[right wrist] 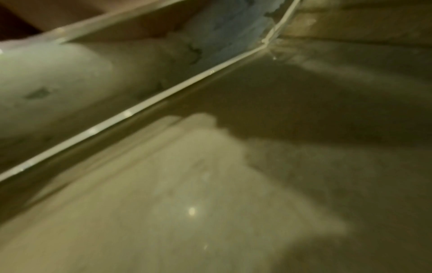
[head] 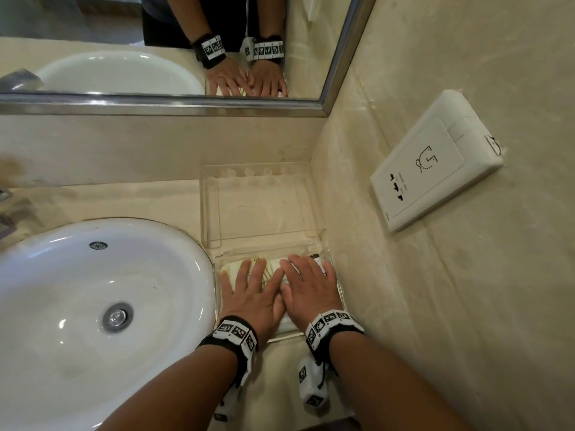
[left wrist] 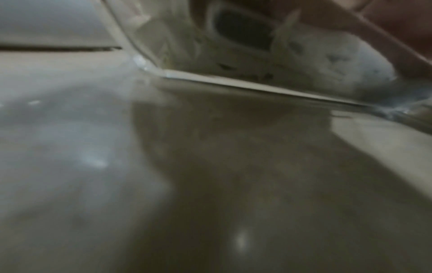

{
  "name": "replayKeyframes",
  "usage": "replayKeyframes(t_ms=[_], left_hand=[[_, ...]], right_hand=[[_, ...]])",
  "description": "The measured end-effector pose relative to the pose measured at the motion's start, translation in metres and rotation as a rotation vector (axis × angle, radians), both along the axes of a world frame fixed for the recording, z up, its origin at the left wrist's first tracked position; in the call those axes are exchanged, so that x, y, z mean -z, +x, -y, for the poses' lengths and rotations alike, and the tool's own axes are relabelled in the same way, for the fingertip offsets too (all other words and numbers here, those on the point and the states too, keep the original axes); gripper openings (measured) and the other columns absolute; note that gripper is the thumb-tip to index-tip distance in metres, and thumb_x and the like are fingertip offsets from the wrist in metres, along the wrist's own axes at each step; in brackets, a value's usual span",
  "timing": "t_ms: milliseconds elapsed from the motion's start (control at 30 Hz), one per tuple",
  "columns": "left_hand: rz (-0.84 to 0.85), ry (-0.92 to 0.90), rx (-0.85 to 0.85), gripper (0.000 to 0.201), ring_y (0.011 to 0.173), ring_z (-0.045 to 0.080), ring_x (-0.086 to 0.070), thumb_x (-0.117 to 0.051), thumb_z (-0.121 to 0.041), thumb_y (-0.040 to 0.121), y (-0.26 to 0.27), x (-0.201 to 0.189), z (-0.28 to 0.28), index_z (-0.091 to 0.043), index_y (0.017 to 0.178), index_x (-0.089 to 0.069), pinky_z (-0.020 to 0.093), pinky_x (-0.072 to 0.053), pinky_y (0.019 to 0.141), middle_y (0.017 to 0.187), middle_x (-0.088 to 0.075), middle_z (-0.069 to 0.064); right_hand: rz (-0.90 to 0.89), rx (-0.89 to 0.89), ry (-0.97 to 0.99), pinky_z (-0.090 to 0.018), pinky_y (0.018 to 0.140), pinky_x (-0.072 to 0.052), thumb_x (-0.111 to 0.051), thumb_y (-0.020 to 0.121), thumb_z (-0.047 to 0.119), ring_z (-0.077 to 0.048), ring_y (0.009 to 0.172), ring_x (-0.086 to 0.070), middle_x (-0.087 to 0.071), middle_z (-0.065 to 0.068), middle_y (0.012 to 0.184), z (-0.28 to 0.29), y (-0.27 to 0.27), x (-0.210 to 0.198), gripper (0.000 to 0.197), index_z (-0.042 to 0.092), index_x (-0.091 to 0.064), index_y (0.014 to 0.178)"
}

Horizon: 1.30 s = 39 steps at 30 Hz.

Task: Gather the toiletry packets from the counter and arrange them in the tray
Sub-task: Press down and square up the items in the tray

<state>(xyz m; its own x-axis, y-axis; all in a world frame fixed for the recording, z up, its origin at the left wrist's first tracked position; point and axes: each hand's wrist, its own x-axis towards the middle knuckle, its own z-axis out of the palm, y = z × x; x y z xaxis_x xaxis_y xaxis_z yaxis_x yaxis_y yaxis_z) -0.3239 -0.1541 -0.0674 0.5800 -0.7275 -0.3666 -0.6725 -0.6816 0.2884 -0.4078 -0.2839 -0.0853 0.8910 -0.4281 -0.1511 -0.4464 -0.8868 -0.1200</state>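
the toiletry packets (head: 273, 269) are pale, white and cream sachets, lying flat side by side in the near compartment of the tray (head: 211, 213), mostly hidden under two flat hands. one packet at the far right corner shows a dark end. seen through the tray's near wall they look soft and crinkled, with small dark print too blurred to read. the tray is clear plastic with low walls, set on the beige surface just right of the sink, its far side against the wall below the mirror; its larger far compartment holds no packets.
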Motion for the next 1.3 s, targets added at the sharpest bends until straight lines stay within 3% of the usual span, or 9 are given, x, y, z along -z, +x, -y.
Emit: replayKeyframes(t_ms=[233,367,533,667,867,1067,1300], left_hand=[[0.029,-0.004,0.032,0.058,0.150,0.027,0.008,-0.013,-0.056,0.097,0.005,-0.001,0.001,-0.043,0.153,-0.005,0.060,0.010,0.116,0.165,0.000,-0.001],[0.009,-0.001,0.056,0.060,0.151,0.026,0.009,-0.014,-0.057,0.097,0.007,-0.002,-0.001,-0.042,0.153,0.000,0.060,0.009,0.116,0.165,0.004,-0.002],[0.045,-0.001,0.176,0.083,0.151,0.030,0.011,-0.020,-0.072,0.087,0.007,0.001,-0.016,-0.031,0.156,0.001,0.067,0.003,0.114,0.165,0.007,0.000],[0.095,0.042,0.243,0.093,0.151,0.032,0.007,-0.017,-0.078,0.082,0.010,0.006,-0.016,-0.025,0.156,-0.002,0.070,0.000,0.111,0.165,0.003,0.001],[0.093,0.079,0.273,0.088,0.151,0.031,0.010,-0.014,-0.075,0.085,0.015,0.007,-0.012,-0.025,0.156,0.001,0.070,0.001,0.111,0.165,0.004,0.000],[0.081,0.073,0.235,0.068,0.151,0.027,0.012,-0.009,-0.057,0.095,0.013,0.002,-0.009,-0.027,0.156,0.003,0.066,0.003,0.114,0.165,0.005,-0.003],[0.062,0.093,0.235,0.067,0.150,0.025,0.014,-0.007,-0.057,0.096,0.014,0.001,-0.008,-0.028,0.155,0.007,0.065,0.005,0.114,0.165,0.009,-0.004]], right_hand=[[-0.002,0.094,0.075,-0.045,0.120,-0.013,-0.022,0.099,0.044,-0.010,0.141,-0.030,-0.037,0.014,0.150,0.001,0.011,-0.008,0.048,0.037,-0.040,0.142],[-0.020,0.151,0.091,-0.048,0.120,-0.012,-0.014,0.096,0.046,-0.010,0.142,-0.029,-0.037,0.015,0.151,-0.006,0.014,-0.011,0.055,0.037,-0.040,0.143],[-0.038,0.140,0.125,-0.050,0.122,-0.001,-0.017,0.092,0.052,-0.011,0.150,-0.016,-0.028,0.014,0.159,-0.010,0.008,-0.011,0.063,0.038,-0.033,0.152],[0.008,0.117,0.065,-0.053,0.121,-0.005,-0.029,0.090,0.051,-0.015,0.147,-0.024,-0.036,0.010,0.156,-0.013,0.005,-0.007,0.060,0.040,-0.041,0.148],[0.020,0.135,0.049,-0.052,0.120,-0.007,-0.032,0.096,0.047,-0.013,0.143,-0.029,-0.039,0.010,0.152,-0.010,0.009,-0.004,0.049,0.042,-0.044,0.144],[0.001,0.163,0.072,-0.051,0.120,-0.005,-0.031,0.099,0.046,-0.011,0.144,-0.026,-0.037,0.013,0.152,-0.008,0.013,-0.003,0.046,0.044,-0.041,0.144],[-0.018,0.162,0.081,-0.050,0.120,-0.004,-0.031,0.099,0.045,-0.011,0.144,-0.025,-0.035,0.012,0.153,-0.008,0.015,-0.003,0.047,0.043,-0.040,0.145]])
